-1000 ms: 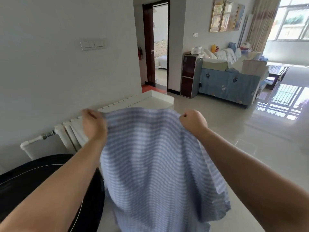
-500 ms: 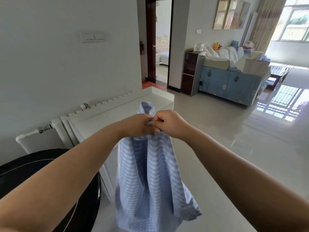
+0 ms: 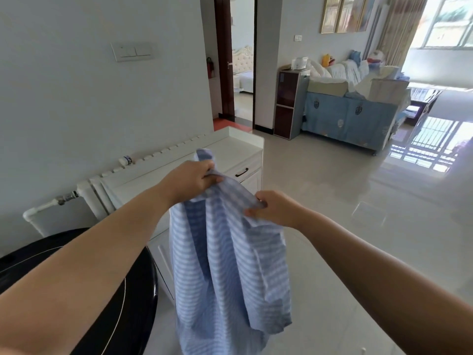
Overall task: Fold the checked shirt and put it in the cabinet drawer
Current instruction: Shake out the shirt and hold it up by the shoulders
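The shirt [image 3: 230, 252] hangs in mid-air, folded lengthwise, in front of the white cabinet [image 3: 238, 146] and clear of its top. No surface carries it.

Left hand [image 3: 189, 179]: fingers curled, gripping the gathered upper edge of the shirt at its highest point, above the cabinet's front edge.

Right hand [image 3: 271, 207]: thumb and fingers pinching a lower section of the same upper edge, to the right of and below the left hand. The cloth between the two hands runs taut at a slant.

The drawer [image 3: 243, 172], with its dark handle, sits at the cabinet's right front corner and appears closed. A black round object [image 3: 122, 303] stands at lower left, just beside the hanging cloth.

Step in hand, as judged: second stage of the fold, carried out in the air.

Risks from here:
- The layers are held only at the top edge. A loosened pinch on either side would likely let the halves slide apart and undo the fold.
- The free lower hem hangs low. It may brush the floor [image 3: 345, 201] or the black object.
- Both hands are occupied and the drawer is shut. Opening it requires releasing one hand, so the shirt should probably be laid on the cabinet top first.
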Demonstrator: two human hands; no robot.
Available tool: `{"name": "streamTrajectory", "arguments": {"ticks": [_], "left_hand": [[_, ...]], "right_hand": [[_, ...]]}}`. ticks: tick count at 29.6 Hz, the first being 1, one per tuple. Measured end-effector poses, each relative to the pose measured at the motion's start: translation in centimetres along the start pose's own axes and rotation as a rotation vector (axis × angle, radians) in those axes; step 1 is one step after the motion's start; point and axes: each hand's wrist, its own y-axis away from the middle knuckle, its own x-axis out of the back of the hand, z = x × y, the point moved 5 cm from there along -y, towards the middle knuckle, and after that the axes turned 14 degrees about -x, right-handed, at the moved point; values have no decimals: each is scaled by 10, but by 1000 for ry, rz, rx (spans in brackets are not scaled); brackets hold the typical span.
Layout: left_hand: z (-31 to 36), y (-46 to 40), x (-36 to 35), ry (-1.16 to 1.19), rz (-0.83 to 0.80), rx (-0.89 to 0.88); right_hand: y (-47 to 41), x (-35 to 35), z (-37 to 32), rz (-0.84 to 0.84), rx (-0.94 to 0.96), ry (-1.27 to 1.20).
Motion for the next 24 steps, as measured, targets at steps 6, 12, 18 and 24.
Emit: {"name": "streamTrajectory", "arguments": {"ticks": [6,12,18,24], "left_hand": [[-32,15,34,206,387,246],[-48,36,35,498,681,449],[-45,48,27,654,817,513],[-53,51,18,752,845,603]], "right_hand": [[1,-13,54,99,-153,252],[4,3,88,325,-340,157],[12,4,99,488,-312,96],[42,32,89,960,-280,-493]]}}
